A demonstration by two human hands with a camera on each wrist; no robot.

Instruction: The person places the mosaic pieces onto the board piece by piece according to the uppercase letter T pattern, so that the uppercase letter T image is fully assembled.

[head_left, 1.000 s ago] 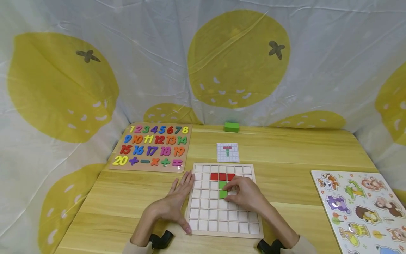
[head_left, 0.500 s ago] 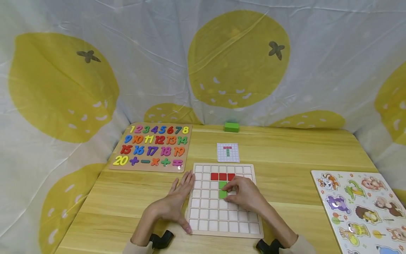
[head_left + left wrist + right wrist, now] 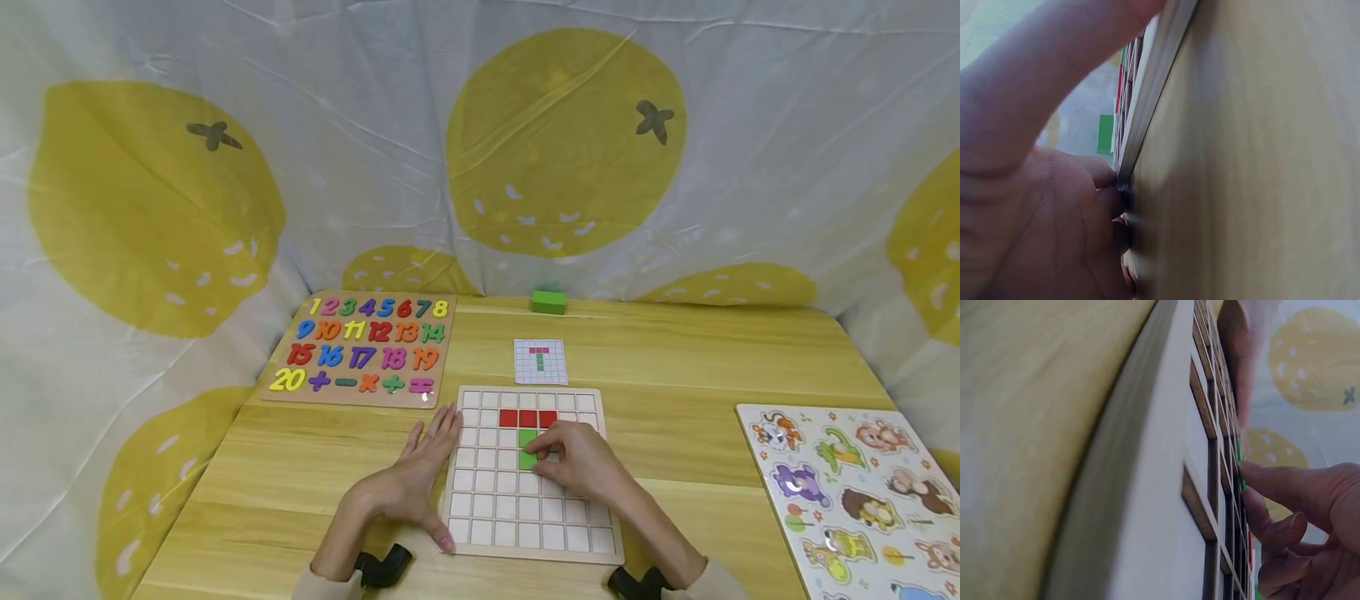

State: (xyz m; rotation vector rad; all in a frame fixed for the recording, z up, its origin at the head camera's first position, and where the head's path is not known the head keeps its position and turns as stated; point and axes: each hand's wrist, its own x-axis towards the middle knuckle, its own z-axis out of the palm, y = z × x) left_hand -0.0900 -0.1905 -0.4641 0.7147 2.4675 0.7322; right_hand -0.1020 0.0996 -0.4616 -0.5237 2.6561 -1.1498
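Note:
A wooden grid board (image 3: 534, 553) lies flat on the table. Three red square tiles (image 3: 528, 418) form a row in its upper part, and two green square tiles (image 3: 527, 460) run down from the middle one. My right hand (image 3: 581, 458) has thumb and index fingertips at the lower green tile, covering part of it; in the right wrist view those fingertips (image 3: 1249, 470) meet green at the grid. My left hand (image 3: 408, 492) lies along the board's left edge, fingers extended at the upper side and thumb at the lower left corner.
Behind the board lies a small pattern card (image 3: 553, 367) with a red and green T. Further back stands a green block (image 3: 548, 302). A number puzzle board (image 3: 360, 398) sits at the left, an animal puzzle board (image 3: 817, 500) at the right. A lemon-print curtain (image 3: 360, 150) surrounds the table.
My right fingertips stay at the lower green tile, with only a slight shift. The left hand and the board keep their places; the head view tilts slightly.

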